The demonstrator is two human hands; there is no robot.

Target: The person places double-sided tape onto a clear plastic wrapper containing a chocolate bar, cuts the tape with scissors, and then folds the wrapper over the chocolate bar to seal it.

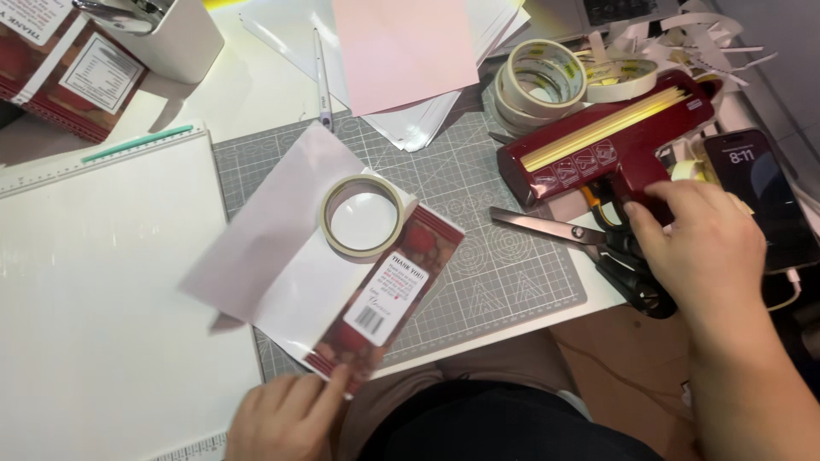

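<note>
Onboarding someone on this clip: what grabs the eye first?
The dark red tape gun at upper right, with the right hand resting at its grip above black scissors. Mid-mat, a tape roll sits on a clear red-edged bag, whose bottom corner the left hand pins. A stack of tape rolls and a phone flank the gun.

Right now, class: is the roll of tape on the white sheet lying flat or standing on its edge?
Lying flat. The tape roll shows its full ring, with the white sheet visible through its centre hole.
</note>
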